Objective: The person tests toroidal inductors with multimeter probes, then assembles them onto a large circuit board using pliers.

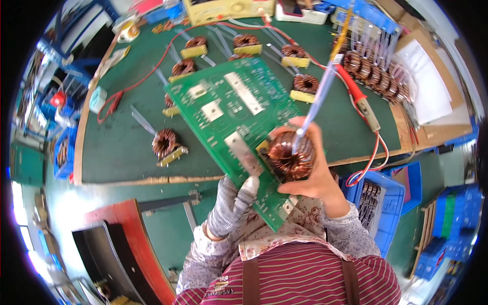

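Observation:
A large green circuit board point(243, 123) is held up, tilted, over the table's near edge. My left hand point(230, 205), in a grey knit glove, grips its lower left edge, thumb on the face. My bare right hand point(319, 175) is curled round a copper-wound toroid coil point(291, 155) at the board's right edge. From the coil, leads in clear sleeving point(319, 101) run up and to the right. The coil's small yellow base is partly hidden between coil and board; whether it touches the board I cannot tell.
Several similar coils on yellow bases, one point(164, 143) at the left, stand on the green tabletop point(117, 160). More coils point(373, 76) are packed at the back right. A red test probe point(351, 84) lies to the right. Below it stands a blue bin point(391, 203). A yellow instrument point(229, 11) is behind.

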